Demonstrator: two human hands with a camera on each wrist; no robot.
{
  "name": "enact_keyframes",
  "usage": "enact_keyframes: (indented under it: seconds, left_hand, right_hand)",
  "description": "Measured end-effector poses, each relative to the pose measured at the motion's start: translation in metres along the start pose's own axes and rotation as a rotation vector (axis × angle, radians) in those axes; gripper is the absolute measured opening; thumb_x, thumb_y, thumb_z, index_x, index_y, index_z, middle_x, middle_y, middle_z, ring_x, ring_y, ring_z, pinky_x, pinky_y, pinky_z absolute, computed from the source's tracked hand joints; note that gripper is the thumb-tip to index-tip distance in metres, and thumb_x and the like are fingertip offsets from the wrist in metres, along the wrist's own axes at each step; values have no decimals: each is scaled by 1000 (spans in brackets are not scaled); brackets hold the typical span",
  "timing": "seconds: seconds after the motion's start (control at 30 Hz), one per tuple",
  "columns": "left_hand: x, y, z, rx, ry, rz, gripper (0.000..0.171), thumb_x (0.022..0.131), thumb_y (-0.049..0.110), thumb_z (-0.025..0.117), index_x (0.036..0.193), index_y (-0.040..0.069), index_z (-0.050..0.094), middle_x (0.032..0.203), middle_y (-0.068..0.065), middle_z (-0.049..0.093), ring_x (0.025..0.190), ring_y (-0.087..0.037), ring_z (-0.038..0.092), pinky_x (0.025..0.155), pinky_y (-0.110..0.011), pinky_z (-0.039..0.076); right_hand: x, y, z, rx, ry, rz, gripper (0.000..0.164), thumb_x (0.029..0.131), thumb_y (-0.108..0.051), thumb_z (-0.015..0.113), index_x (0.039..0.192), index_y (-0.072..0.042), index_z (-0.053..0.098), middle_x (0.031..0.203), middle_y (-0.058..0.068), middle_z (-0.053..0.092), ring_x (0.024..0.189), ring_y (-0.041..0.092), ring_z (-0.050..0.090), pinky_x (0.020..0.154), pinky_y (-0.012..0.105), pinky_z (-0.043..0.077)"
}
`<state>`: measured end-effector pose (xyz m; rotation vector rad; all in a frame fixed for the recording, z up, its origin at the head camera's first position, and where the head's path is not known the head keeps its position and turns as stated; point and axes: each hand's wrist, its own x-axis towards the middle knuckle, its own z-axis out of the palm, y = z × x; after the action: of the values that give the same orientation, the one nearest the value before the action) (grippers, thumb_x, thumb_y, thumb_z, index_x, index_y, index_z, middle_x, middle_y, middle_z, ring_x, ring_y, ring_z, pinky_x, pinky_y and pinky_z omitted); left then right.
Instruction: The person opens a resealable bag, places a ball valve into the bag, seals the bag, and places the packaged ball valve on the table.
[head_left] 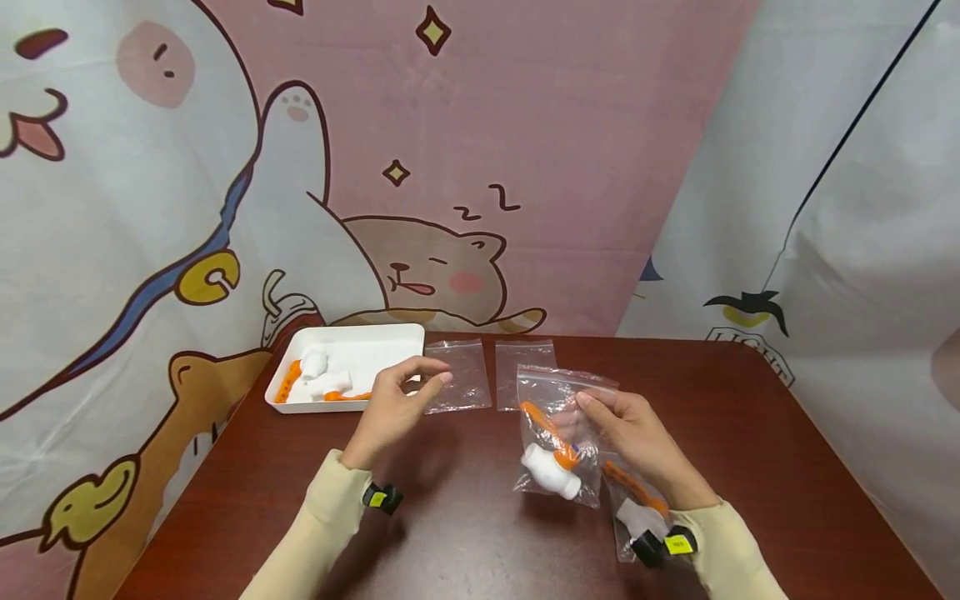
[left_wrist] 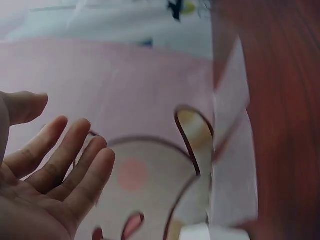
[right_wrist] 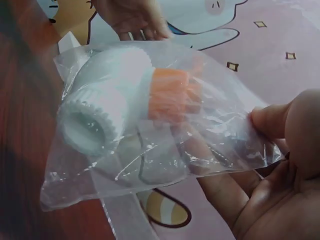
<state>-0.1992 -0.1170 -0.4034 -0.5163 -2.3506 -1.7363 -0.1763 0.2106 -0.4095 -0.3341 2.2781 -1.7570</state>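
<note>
Bag (head_left: 551,392) in R hand (head_left: 641,437): wht/orng pcs (head_left: 551,472); tray (head_left: 378,354): more wht/orng pcs (head_left: 313,364).

In the right fingers (head_left: 592,407), a clear bag (head_left: 534,380) shows a white piece (head_left: 551,473) and an orange piece (head_left: 539,420); the surface (head_left: 465,533) below is reddish-brown, sleeves (head_left: 318,504) pale yellow, the cartoon-patterned backdrop (head_left: 585,167) pink and white.

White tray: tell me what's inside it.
Inside the white tray lie white fittings with orange handles. In the head view, the left hand covers the near right corner; anything there is hidden.
</note>
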Motion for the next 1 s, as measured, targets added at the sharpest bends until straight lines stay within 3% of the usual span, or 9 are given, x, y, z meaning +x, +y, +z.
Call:
enact_keyframes:
  seconds: [0.13,0.23,0.37,0.47,0.57,0.83,1.0]
  left_hand:
    - [6,-37,-12,153,48,30,19,87,26,68,104,16,67,99,-2,69,94,-18,65,80,-38,54]
    - [7,-56,-22,312,63,49,25,85,26,70,105,13,67,102,-6,69,96,-22,65,84,-43,52]
    - [5,-73,-31,511,40,-15,32,83,26,72,108,7,67,105,-11,68,98,-30,63,85,-45,50]
    - [2,-80,-35,573,1,-83,34,82,26,72,108,3,68,104,-12,68,97,-32,63,84,-44,50]
    - [0,-82,-36,594,-25,-94,34,82,25,72,104,0,69,100,-13,69,96,-30,63,85,-44,49]
    - [1,-92,-35,753,-31,20,10,80,10,71,87,4,74,85,-6,71,82,-23,66,75,-39,51]
    - [4,-97,-34,826,-1,25,3,80,10,71,79,12,74,77,1,70,75,-19,65,67,-37,51]
  right_hand:
    - [-1,9,-8,-21,10,56,41,95,-44,50,112,-9,63,98,7,72,90,25,69,76,35,55]
    - [-1,15,-13,11,14,111,43,94,-44,51,112,-7,63,97,10,72,88,25,69,73,38,56]
    - [0,25,-17,93,-18,171,44,94,-40,53,112,-1,61,99,13,71,83,25,69,69,42,56]
    - [0,33,-19,116,-43,197,42,95,-37,54,111,1,61,95,13,70,78,23,68,66,41,57]
    - [2,41,-20,147,-78,219,43,95,-36,53,113,2,60,94,14,70,78,22,68,68,40,56]
    - [3,60,-12,286,-186,282,41,97,-31,51,115,4,56,105,17,69,91,27,68,72,40,56]
    - [2,66,-8,276,-211,309,37,98,-27,48,115,6,54,104,18,69,91,29,68,74,44,56]
